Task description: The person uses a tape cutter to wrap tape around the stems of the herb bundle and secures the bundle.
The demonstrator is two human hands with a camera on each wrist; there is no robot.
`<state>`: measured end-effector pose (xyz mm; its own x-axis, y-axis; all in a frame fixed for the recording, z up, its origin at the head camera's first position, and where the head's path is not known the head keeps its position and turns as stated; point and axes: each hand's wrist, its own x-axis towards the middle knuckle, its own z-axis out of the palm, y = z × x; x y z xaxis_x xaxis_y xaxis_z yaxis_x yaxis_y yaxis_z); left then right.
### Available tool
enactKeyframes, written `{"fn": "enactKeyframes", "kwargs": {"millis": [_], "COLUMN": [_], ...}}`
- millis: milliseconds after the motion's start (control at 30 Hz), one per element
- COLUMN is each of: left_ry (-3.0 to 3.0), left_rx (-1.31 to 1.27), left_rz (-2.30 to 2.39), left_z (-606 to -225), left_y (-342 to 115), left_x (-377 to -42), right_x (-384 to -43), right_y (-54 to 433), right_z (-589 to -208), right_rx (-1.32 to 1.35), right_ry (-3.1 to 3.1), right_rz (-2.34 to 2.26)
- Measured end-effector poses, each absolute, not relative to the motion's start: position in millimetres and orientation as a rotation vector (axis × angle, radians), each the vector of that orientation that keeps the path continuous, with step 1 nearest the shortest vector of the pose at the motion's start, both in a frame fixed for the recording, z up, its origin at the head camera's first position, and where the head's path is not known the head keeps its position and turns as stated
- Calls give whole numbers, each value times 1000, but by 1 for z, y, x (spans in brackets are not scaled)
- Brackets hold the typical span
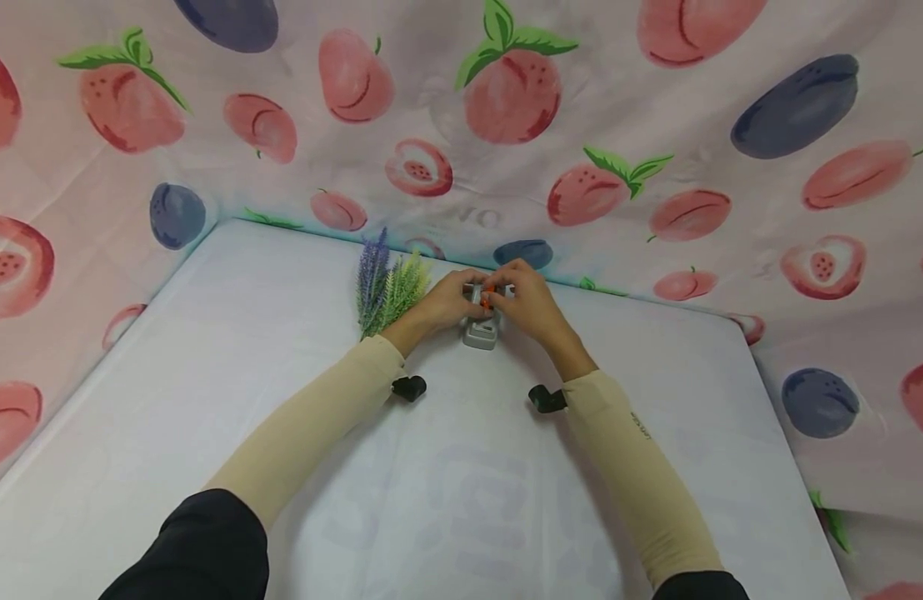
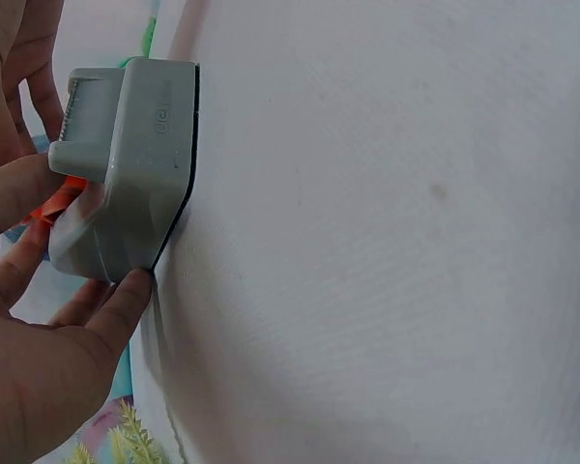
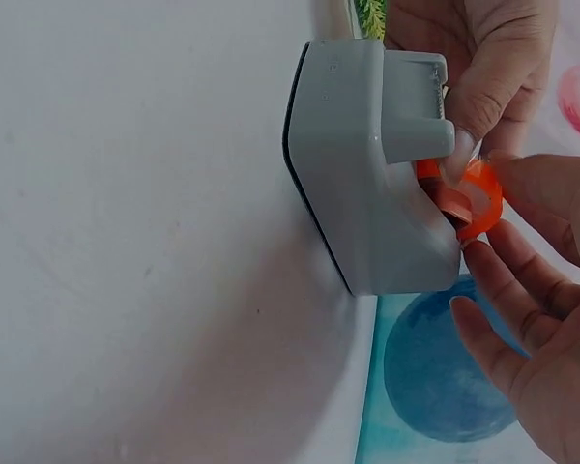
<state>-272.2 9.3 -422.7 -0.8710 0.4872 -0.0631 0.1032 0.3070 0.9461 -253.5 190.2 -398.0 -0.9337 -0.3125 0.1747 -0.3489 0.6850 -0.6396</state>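
Note:
A grey tape dispenser (image 1: 480, 335) stands near the table's far edge, between both hands. An orange ring-shaped tape roll (image 3: 490, 222) sits tilted at its open middle, partly covered by fingers. My right hand (image 1: 532, 302) pinches this roll between thumb and fingers; its other fingers (image 3: 488, 343) spread beside the dispenser. From the other side my left hand (image 1: 448, 302) steadies the dispenser, with fingertips (image 2: 128, 298) low on its side and the thumb (image 3: 459, 150) over the roll. A serrated cutting edge (image 2: 70, 108) shows at one end of the dispenser.
Purple (image 1: 373, 283) and yellow-green artificial flower sprigs (image 1: 405, 287) lie just left of the left hand. The white-covered table (image 1: 446, 500) meets a fruit-print cloth (image 1: 431, 83) close behind the dispenser. Black wrist cameras (image 1: 409, 388) hang by both sleeves.

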Motion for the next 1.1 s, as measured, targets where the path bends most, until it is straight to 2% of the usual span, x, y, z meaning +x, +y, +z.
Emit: {"fn": "enactKeyframes", "kwargs": {"millis": [633,1100], "left_ry": [2287,2276], "left_rx": [625,651], "left_rz": [1518,1438], "left_z": [-424,-421], "left_y": [9,5], "left_x": [-276,-276], "right_x": [-236,-217], "right_y": [196,204], "right_z": [-393,-397], "right_rx": [581,535], "right_ry": [-2880,-2783], "right_rz": [1025,1160]}}
